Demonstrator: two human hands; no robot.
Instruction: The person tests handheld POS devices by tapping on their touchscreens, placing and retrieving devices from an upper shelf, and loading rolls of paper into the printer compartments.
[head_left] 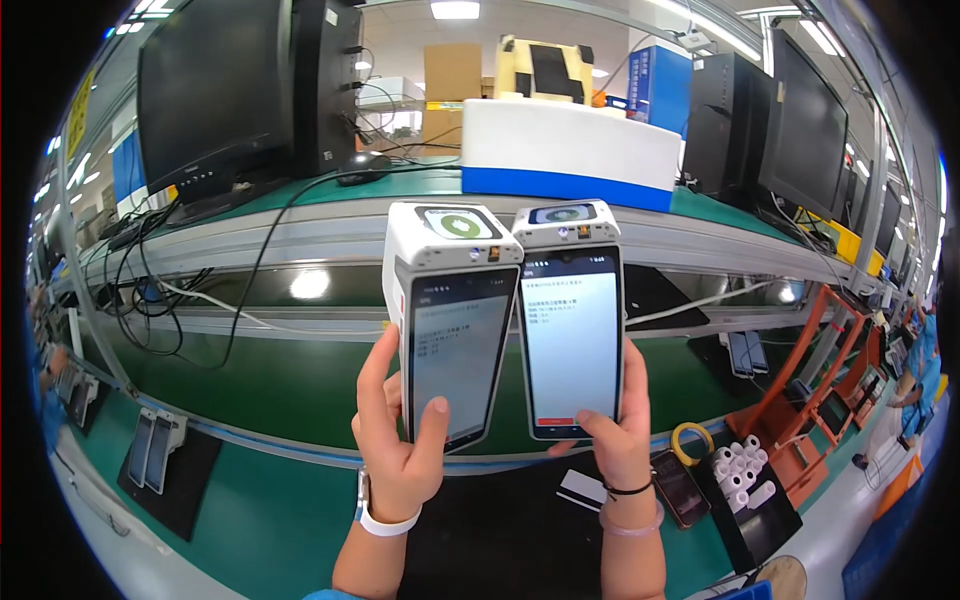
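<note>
My left hand (408,440) is closed around a white payment terminal (455,340), its thumb on the lower screen. A second payment terminal (570,325) is gripped in my right hand (615,430), whose thumb lies by a red button at the screen's bottom. Both terminals are upright and side by side, with lit screens of small text facing me. The left screen looks dimmer. Round graphics show on their top faces. Below my hands is a black mat (490,540), and a white card (582,489) lies near my right wrist.
A black tray (765,530) of white paper rolls, a yellow tape ring (692,443) and a smartphone (680,488) lie at right. More terminals (152,450) rest on a mat at left. Cables (250,270) hang below the monitor (215,95). A white-and-blue box (570,150) stands on the shelf.
</note>
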